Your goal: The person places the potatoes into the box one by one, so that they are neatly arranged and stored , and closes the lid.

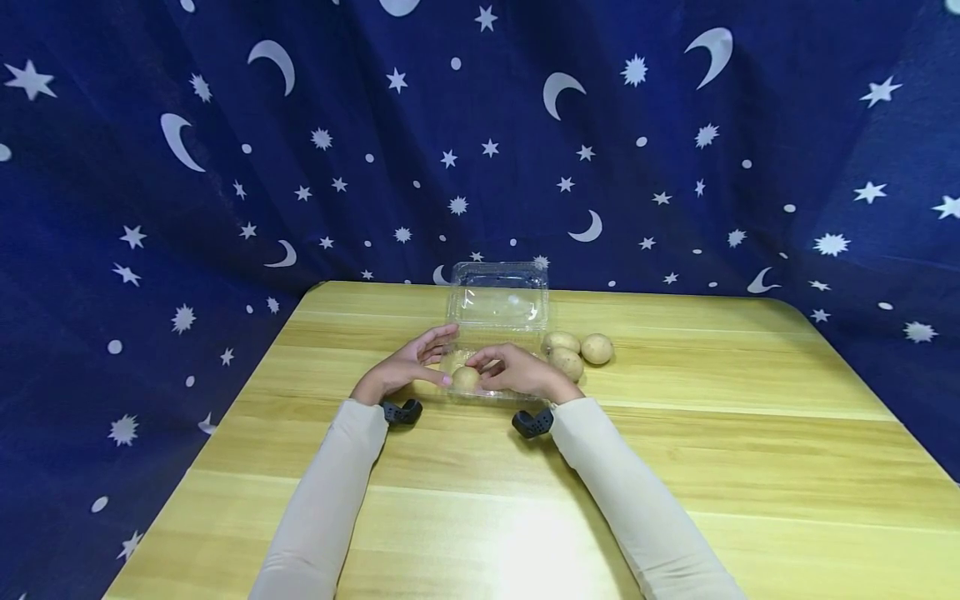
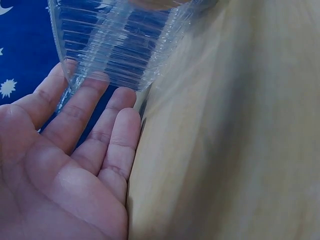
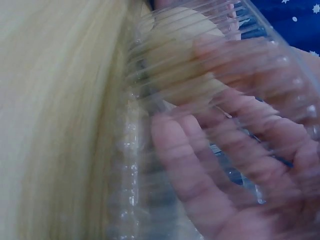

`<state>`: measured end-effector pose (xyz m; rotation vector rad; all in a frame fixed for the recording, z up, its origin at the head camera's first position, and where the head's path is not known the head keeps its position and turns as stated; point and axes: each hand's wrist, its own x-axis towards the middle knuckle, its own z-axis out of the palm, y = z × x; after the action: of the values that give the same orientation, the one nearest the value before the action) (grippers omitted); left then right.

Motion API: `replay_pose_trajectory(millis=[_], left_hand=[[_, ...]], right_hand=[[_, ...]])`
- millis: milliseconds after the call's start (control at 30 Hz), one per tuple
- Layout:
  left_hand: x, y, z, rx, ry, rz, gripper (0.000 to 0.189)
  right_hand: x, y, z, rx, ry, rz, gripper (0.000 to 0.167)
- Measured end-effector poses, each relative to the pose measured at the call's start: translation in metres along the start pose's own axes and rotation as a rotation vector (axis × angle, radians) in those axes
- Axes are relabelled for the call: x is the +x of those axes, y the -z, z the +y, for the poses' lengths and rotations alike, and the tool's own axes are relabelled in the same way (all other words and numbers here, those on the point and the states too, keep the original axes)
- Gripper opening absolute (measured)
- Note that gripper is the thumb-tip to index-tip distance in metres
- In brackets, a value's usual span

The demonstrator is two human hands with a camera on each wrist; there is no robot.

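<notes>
A clear plastic clamshell box (image 1: 498,310) stands on the table with its lid raised at the back. A potato (image 1: 465,381) sits in the front left of its base, also visible through the ridged wall in the right wrist view. My right hand (image 1: 517,372) reaches into the base, its fingers curved about the potato's right and far side. Along the box's left side is my left hand (image 1: 408,363), fingers fairly straight against the ridged plastic (image 2: 110,45), thumb tip by the front left corner.
Three more potatoes (image 1: 566,364) lie together just right of the box. The wooden table (image 1: 450,517) extends toward me and to both sides. Behind it hangs a dark blue curtain (image 1: 510,183) with moons and stars. Black wrist cameras (image 1: 402,412) sit under both wrists.
</notes>
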<state>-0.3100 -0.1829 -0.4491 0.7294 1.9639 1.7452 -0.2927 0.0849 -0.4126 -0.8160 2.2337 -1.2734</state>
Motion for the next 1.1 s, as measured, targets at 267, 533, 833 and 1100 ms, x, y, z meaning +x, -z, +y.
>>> replay_pose_trajectory(millis=[267, 533, 833, 1100], left_hand=[[0.0002, -0.0004, -0.0012, 0.016, 0.009, 0.015, 0.1], [0.0004, 0.0007, -0.0027, 0.02, 0.005, 0.012, 0.1], [0.0009, 0.0003, -0.0016, 0.01, 0.006, 0.013, 0.102], [0.0, -0.0014, 0.0005, -0.002, 0.008, 0.007, 0.102]], right_hand=[[0.0002, -0.0002, 0.001, 0.018, -0.003, 0.017, 0.042], [0.0, -0.0008, 0.0017, 0.024, 0.021, 0.057, 0.041], [-0.0035, -0.0021, -0.0029, -0.037, 0.031, 0.094, 0.042], [-0.0088, 0.0014, -0.0046, -0.067, 0.064, 0.135, 0.04]])
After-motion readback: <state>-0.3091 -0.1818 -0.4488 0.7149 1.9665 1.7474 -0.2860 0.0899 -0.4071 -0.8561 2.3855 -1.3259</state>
